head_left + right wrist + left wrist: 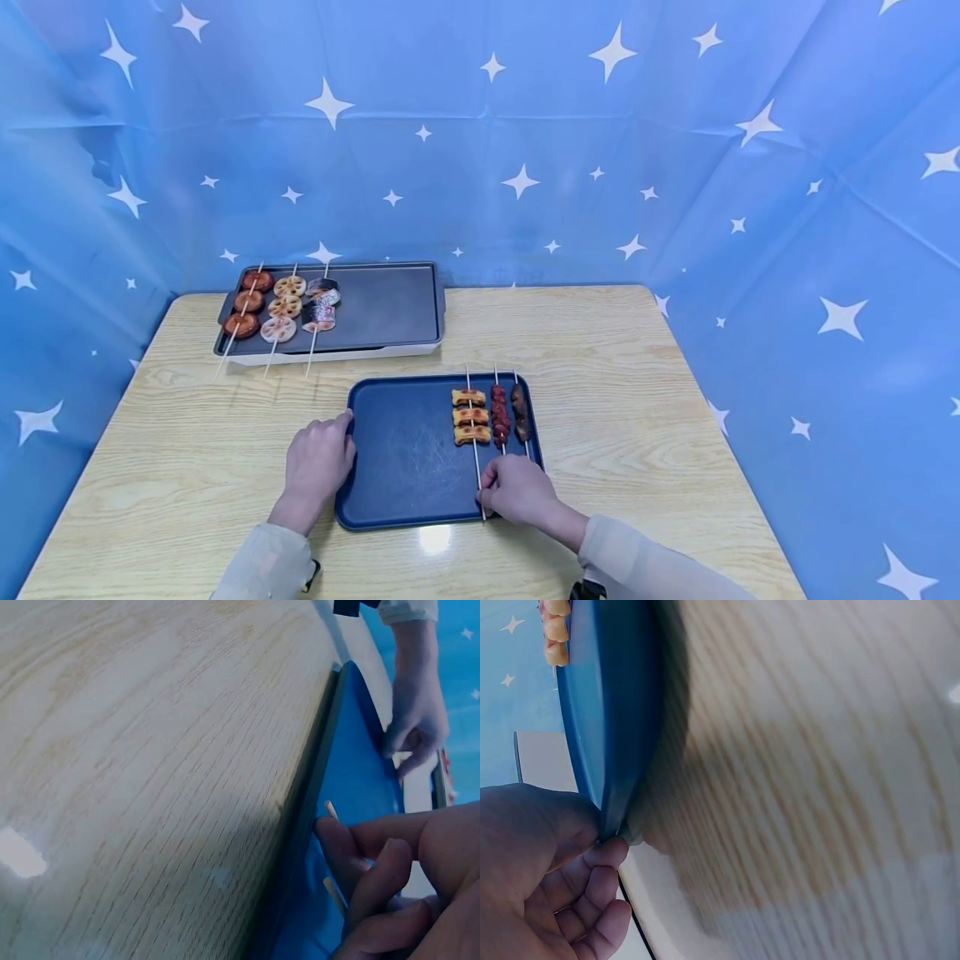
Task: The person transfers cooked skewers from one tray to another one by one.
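Note:
My left hand point(321, 457) pinches the left rim of a dark blue tray point(405, 450) between thumb and fingers; the left wrist view shows this grip closely. At the tray's near right part, my right hand point(519, 490) pinches the lower stick of a skewer of yellow, browned pieces point(471, 416). Beside it lie a skewer of dark red chunks point(500, 415) and a skewer of dark brown pieces point(520, 410), along the tray's right side. Two stick ends show by my right fingers point(352, 855) in the right wrist view. That hand partly covers the lower sticks.
Behind the tray to the left stands a black griddle point(390, 304) with a white base. On its left half lie a skewer of brown round slices point(249, 302), a lotus root skewer point(285, 307) and a skewer of grey, silvery pieces point(320, 305). A starred blue curtain point(450, 150) surrounds the wooden table point(615, 375).

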Action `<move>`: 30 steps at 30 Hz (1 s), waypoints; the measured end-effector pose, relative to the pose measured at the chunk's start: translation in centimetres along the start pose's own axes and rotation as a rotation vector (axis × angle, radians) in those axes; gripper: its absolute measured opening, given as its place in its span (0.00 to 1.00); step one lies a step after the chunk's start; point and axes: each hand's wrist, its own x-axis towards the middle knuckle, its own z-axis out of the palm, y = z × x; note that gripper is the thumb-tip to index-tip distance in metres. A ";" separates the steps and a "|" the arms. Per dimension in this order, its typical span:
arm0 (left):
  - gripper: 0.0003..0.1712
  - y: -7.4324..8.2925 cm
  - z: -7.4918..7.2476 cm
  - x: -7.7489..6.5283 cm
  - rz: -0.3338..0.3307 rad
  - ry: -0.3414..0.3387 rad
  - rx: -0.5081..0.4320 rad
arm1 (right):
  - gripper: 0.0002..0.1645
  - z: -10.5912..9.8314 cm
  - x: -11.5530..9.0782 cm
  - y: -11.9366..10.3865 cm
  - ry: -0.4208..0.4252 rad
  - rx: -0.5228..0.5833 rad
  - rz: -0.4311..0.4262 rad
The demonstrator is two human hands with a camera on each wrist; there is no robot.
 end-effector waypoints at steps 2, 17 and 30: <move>0.19 0.0 0.0 0.0 0.001 0.001 -0.002 | 0.09 0.1 0.1 -0.1 0.004 -0.024 0.006; 0.19 0.2 0.0 0.0 -0.007 0.000 0.007 | 0.08 -0.4 0.1 0.0 0.059 -0.080 -0.047; 0.19 0.2 -0.1 0.0 -0.002 -0.006 0.006 | 0.04 -6.5 2.6 1.8 0.329 -0.036 -0.004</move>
